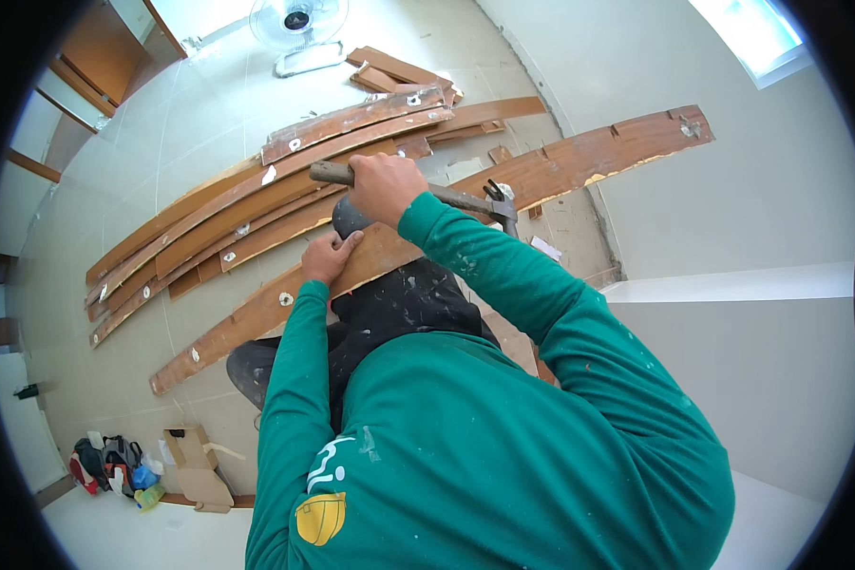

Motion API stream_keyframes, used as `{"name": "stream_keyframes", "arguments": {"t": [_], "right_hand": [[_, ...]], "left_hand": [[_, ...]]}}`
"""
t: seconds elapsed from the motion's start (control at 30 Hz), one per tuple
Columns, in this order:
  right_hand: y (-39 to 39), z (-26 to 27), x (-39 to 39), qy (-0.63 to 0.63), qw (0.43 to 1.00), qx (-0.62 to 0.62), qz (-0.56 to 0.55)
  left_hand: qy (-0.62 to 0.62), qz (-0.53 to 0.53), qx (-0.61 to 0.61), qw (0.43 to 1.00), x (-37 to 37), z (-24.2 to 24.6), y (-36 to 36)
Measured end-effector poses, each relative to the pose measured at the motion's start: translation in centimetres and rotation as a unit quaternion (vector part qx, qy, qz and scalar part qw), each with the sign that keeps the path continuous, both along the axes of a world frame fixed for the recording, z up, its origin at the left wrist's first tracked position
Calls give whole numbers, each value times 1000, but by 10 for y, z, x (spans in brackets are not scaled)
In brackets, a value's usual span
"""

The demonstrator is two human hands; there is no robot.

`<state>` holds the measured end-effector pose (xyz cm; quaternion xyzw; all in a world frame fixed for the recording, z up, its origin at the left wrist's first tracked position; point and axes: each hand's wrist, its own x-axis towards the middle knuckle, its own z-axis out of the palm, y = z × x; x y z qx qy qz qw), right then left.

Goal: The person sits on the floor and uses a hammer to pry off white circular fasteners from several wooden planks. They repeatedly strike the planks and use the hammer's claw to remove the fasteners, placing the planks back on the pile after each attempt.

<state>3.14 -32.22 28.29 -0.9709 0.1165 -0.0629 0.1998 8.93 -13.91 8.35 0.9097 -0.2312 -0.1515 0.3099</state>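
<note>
A claw hammer (463, 199) is gripped by its handle in my right hand (388, 184), its metal head to the right with the claw turned up. Beneath it a long brown wooden board (577, 167) runs slantwise across my legs, with a rough pale lower edge and a few whitish patches. My left hand (328, 258) holds the board's upper edge near its middle, thumb on top. My right forearm and the hammer hide part of the board. Whether the hammer head touches the board I cannot tell.
Several similar boards (256, 206) lie stacked on the tiled floor beyond. Shorter wood pieces (399, 71) sit near a standing fan (297, 21). Debris is scattered by the right wall (684, 214). Bags (117, 459) and an opened cardboard box (196, 467) rest at the lower left.
</note>
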Motion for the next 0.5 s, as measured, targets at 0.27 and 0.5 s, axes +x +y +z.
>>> {"name": "stream_keyframes", "arguments": {"t": [0.27,0.5], "right_hand": [[-21,62,-15,-113,990,68,-54],[-18,54,-7,-103,993,38,-50]], "left_hand": [[2,3,9,1000,-3,5,0],[7,5,5,1000,-3,5,-2]]}}
